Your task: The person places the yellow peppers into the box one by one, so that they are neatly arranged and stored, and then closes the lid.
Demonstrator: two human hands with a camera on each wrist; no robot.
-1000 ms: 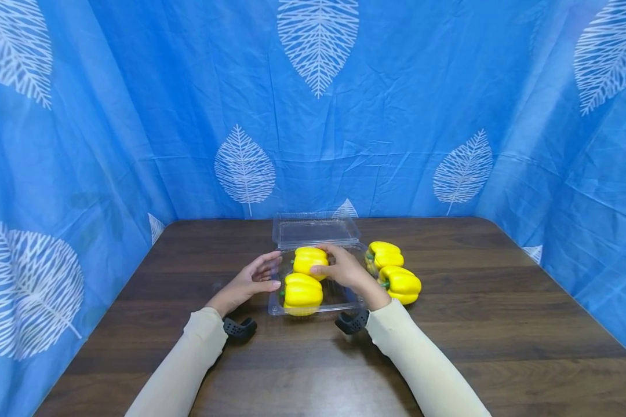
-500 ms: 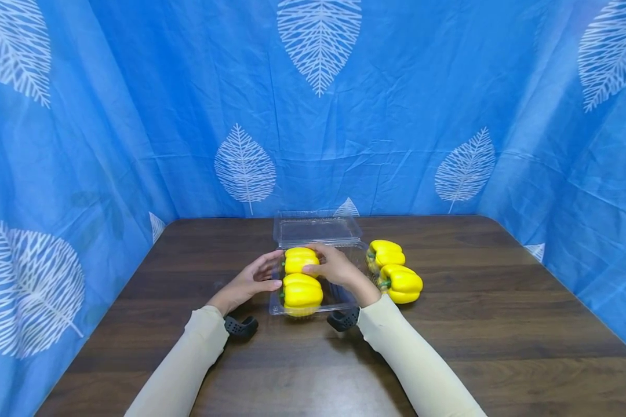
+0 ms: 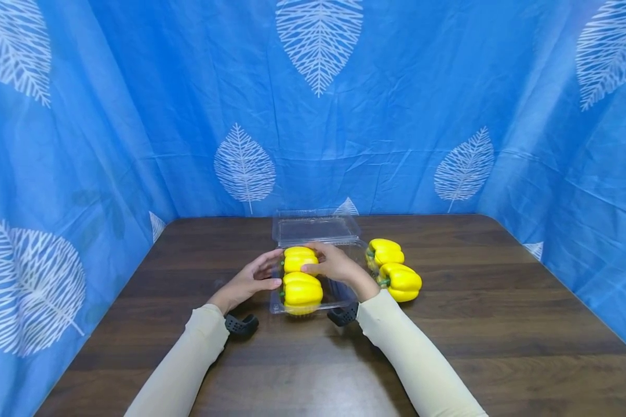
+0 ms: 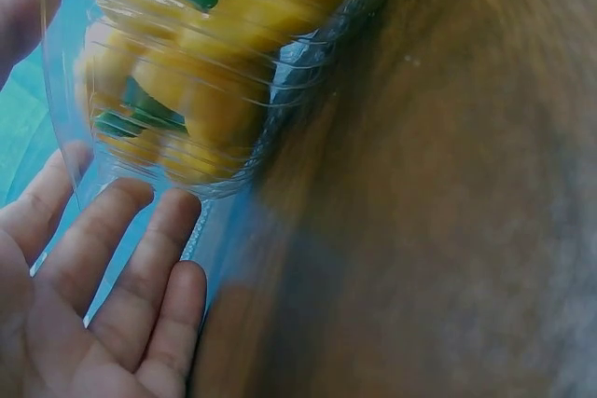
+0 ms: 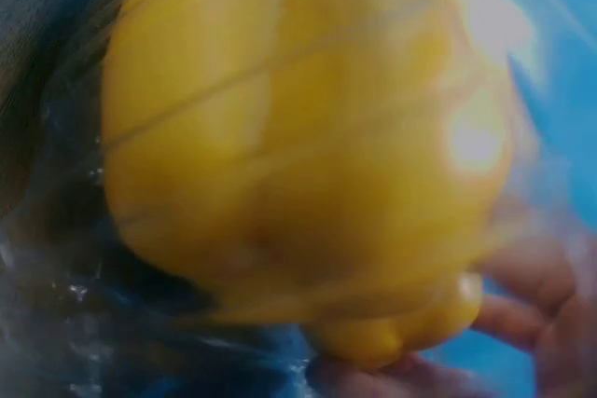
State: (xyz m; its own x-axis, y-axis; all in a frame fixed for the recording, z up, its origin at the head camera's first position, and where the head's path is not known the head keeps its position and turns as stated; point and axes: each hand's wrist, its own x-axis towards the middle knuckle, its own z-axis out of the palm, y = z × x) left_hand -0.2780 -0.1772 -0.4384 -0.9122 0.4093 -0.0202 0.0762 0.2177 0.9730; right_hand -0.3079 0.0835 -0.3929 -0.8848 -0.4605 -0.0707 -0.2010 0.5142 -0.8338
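Note:
My right hand (image 3: 340, 267) grips a yellow bell pepper (image 3: 298, 256) inside the clear plastic clamshell box (image 3: 344, 303), at its far left. A second yellow bell pepper (image 3: 302, 289) lies just nearer, in the same box. Seen from the right wrist, this nearer pepper (image 5: 298, 146) fills the view behind blurred plastic, with the right hand (image 5: 555, 323) beyond it. Beside the box's left wall is my left hand (image 3: 247, 282). The left wrist view has its fingers (image 4: 103, 240) extended against the ribbed plastic, with green stems showing through.
Two more yellow bell peppers, a far one (image 3: 386, 252) and a near one (image 3: 400, 282), lie on the wooden table (image 3: 501, 324) right of the box. The box's lid (image 3: 315, 229) is folded back toward the blue curtain (image 3: 396, 116).
The right hand has shifted left with the far pepper, bringing it in line behind the nearer pepper. In the last half second little has moved. The left hand stays by the box.

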